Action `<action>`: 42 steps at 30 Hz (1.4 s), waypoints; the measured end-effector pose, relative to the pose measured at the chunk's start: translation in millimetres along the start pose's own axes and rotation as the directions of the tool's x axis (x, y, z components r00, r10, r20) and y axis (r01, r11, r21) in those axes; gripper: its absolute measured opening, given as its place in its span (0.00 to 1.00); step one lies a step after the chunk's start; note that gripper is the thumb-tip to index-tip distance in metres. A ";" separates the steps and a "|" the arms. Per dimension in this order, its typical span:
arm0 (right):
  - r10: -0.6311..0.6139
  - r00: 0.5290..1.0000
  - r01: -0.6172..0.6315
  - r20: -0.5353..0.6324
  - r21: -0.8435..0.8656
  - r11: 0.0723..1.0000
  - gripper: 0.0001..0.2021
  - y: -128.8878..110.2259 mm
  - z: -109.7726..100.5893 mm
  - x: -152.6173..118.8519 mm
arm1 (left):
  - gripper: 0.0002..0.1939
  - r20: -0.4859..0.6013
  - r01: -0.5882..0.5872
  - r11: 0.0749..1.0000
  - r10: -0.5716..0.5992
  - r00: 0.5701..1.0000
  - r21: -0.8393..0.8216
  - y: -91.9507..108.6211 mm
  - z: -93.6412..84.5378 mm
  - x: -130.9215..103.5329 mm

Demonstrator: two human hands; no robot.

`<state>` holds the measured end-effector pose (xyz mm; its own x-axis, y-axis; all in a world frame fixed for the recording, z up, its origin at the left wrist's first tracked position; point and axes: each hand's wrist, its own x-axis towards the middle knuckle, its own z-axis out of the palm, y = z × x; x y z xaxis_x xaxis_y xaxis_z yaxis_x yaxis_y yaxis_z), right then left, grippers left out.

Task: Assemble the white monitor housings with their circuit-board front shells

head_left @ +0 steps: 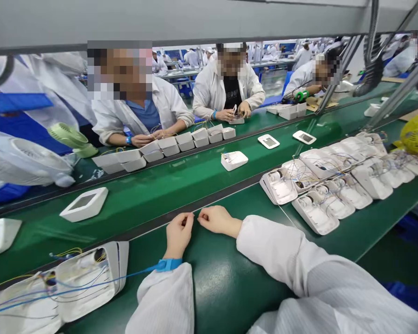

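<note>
My left hand [179,234] rests at the far edge of the green tabletop [226,283], its fingers curled, a blue wrist strap [169,265] behind it. My right hand [216,219] lies close beside it, fingertips bent inward and nearly meeting the left ones. Both hands are closed; anything between their fingers is too small or hidden to make out. Left of my left arm, open white housings [90,283] with wires and round dark parts lie in a row. More wired white housings [320,208] stand in two rows to my right.
Beyond the table runs a green conveyor belt [167,185] carrying white cases with grey screens [85,204] and a small white housing [234,160]. Co-workers in white coats [174,106] sit across it. A blue cord [132,273] trails left from my strap. A yellow mesh-covered fan [416,137] stands right.
</note>
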<state>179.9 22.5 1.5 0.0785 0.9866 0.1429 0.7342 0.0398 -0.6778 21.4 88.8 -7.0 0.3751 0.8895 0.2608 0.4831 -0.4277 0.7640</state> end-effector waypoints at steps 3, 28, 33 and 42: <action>-0.008 1.000 0.008 0.006 0.046 0.999 0.07 3.9 0.0 0.6 | 0.16 -0.012 -0.046 0.999 0.046 0.999 0.020 4.8 3.7 -10.1; 0.244 0.924 -0.247 -0.294 0.027 0.969 0.31 66.6 -32.0 88.6 | 0.14 0.106 -0.103 0.994 0.100 0.989 0.023 7.7 5.6 -11.0; 0.280 0.926 -0.282 -0.254 0.030 0.959 0.34 68.4 -30.6 93.2 | 0.13 0.110 -0.092 0.995 0.090 0.990 0.021 7.8 5.9 -11.0; 0.292 0.902 -0.270 -0.318 0.113 0.956 0.22 61.1 -37.5 91.1 | 0.13 0.105 -0.080 0.997 0.082 0.991 -0.019 7.9 4.0 -11.6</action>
<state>257.2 108.8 0.2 0.4999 0.8511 0.1601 0.6044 -0.2104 -0.7684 24.1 74.4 -6.3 0.4944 0.8298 0.2589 0.4360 -0.4944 0.7520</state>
